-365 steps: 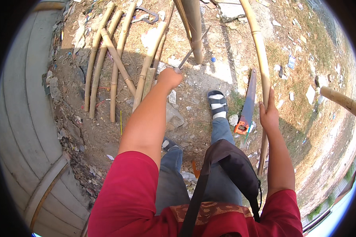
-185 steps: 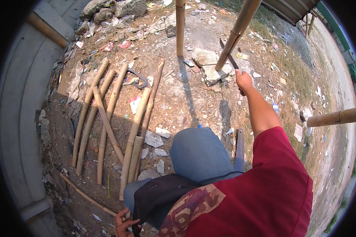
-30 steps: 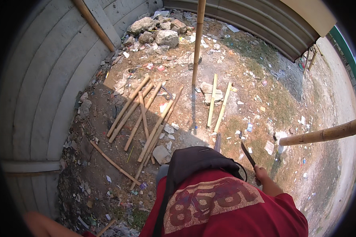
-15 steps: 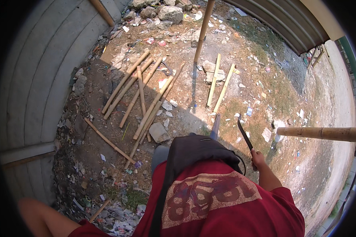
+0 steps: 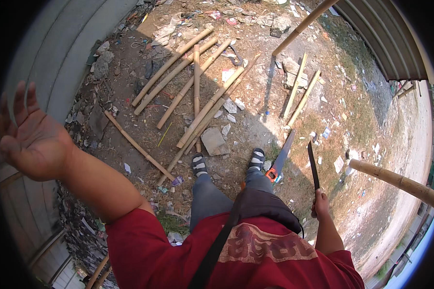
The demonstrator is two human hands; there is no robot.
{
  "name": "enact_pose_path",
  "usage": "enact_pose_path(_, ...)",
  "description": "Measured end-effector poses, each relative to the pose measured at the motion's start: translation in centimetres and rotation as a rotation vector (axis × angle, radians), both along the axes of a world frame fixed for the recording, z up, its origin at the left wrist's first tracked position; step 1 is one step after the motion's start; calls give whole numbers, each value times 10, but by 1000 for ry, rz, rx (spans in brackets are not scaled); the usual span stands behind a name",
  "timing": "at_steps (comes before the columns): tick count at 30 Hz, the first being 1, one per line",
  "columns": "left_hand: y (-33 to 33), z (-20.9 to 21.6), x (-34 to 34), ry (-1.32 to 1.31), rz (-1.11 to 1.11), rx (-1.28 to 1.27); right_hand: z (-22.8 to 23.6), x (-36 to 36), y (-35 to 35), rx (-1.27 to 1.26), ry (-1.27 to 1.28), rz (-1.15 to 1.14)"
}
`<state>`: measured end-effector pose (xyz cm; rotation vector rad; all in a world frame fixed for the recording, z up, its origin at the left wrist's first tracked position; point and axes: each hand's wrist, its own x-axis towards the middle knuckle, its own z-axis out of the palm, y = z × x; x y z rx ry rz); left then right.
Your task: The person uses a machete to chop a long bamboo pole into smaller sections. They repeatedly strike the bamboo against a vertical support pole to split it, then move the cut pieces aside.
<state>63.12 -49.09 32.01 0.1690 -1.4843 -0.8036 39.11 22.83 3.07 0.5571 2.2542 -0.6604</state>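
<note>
On person's right side, right hand (image 5: 321,204) grips knife (image 5: 314,166) by handle, long dark blade pointing away from body above ground (image 5: 255,124). Out at far left, left hand (image 5: 36,139) raised before grey wall (image 5: 53,58), fingers spread, palm free. Handsaw (image 5: 282,154) with orange handle beside right foot (image 5: 256,159). Bamboo poles (image 5: 211,107) ahead-left, some crossing; two split bamboo strips (image 5: 295,85) ahead-right.

Left arm (image 5: 103,188): extended leftward | left hand (image 5: 36,142): raised, palm open | right forearm (image 5: 330,236): pointing far | right hand (image 5: 320,204): closed in grip
</note>
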Motion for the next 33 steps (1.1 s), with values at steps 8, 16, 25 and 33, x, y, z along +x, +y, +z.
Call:
enact_pose_path(8,101,-682,189,-911,349,1568,-38,63,-82,24,-27,110)
enact_pose_path(16,148,-806,190,-1814,343,1312,-105,96,-95,97,-91,234)
enact_pose_path(25,99,-873,170,-1939,93,1210,-122,90,-107,146,-70,135)
enact_pose_path(33,107,-705,138,-1573,312,1018,-109,97,-73,86,-34,105)
